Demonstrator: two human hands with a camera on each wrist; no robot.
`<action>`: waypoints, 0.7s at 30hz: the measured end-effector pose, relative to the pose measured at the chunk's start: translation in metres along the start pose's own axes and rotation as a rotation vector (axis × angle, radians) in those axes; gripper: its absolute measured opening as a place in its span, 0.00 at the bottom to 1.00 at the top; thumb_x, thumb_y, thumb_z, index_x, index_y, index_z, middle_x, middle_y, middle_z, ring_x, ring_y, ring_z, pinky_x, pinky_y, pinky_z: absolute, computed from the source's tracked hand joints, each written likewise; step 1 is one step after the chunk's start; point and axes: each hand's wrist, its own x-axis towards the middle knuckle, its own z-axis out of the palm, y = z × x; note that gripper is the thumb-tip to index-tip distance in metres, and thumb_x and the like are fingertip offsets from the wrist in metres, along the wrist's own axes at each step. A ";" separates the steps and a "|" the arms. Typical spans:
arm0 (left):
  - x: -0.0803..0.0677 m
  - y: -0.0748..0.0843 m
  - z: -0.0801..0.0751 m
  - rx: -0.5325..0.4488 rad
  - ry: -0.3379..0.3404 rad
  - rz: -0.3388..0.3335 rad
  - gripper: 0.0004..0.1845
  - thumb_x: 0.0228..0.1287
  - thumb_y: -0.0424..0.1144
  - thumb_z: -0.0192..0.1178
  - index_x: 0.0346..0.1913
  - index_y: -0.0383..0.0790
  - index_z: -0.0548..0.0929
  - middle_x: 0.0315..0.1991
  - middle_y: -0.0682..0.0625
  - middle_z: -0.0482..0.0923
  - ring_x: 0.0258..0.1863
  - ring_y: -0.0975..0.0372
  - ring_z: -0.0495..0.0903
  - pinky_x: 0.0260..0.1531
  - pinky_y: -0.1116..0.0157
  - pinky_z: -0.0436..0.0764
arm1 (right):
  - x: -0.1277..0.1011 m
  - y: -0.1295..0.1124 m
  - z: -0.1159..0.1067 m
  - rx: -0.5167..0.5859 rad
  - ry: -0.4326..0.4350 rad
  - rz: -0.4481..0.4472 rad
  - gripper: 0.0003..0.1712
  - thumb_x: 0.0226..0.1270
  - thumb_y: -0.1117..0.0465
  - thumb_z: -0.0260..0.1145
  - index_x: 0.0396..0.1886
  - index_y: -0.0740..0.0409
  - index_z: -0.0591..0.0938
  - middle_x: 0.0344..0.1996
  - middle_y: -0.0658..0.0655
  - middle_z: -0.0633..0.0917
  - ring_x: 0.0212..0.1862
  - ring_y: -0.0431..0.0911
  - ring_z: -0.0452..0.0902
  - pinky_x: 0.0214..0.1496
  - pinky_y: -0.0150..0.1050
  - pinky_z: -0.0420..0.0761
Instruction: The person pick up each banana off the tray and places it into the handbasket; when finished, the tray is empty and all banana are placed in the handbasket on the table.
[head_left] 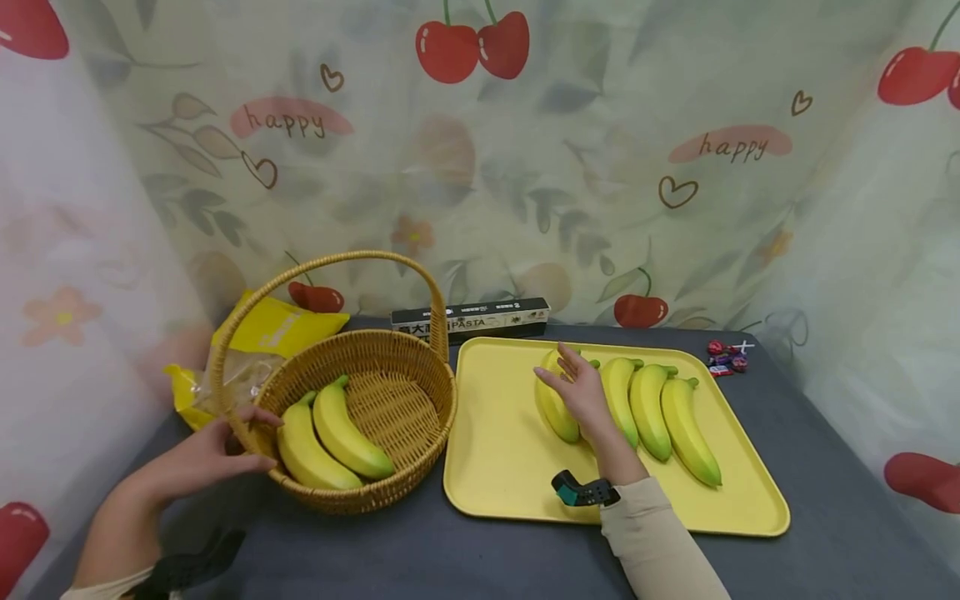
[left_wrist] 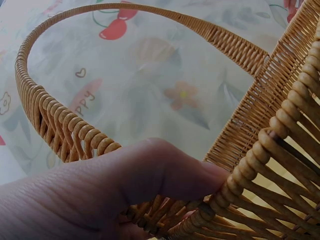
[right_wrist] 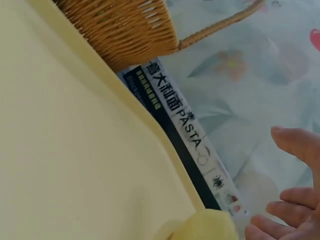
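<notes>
A wicker basket [head_left: 375, 340] with a tall handle stands at the left and holds two bananas [head_left: 348, 435]. My left hand [head_left: 251, 442] grips its near-left rim; in the left wrist view my thumb [left_wrist: 165, 175] presses on the woven rim [left_wrist: 280, 150]. On the right lies a yellow tray [head_left: 495, 454] with several bananas side by side. My right hand [head_left: 573, 387] hovers with spread, straight fingers [right_wrist: 295, 145] over the leftmost banana [head_left: 557, 410], whose tip [right_wrist: 210, 227] shows in the right wrist view. Contact with that banana cannot be told.
A black pasta box [head_left: 480, 319] lies behind the basket and tray, against the cherry-print curtain. A yellow bag [head_left: 277, 329] sits behind the basket at the left. Small wrapped candies [head_left: 726, 357] lie at the tray's far right corner. The tabletop is dark grey.
</notes>
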 end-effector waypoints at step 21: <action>0.002 -0.003 -0.001 0.009 0.000 0.019 0.23 0.63 0.32 0.57 0.57 0.24 0.66 0.52 0.32 0.69 0.36 0.74 0.75 0.33 0.69 0.76 | -0.004 0.018 0.014 -0.489 -0.188 -0.176 0.36 0.59 0.68 0.64 0.67 0.64 0.64 0.71 0.69 0.54 0.72 0.62 0.47 0.69 0.57 0.55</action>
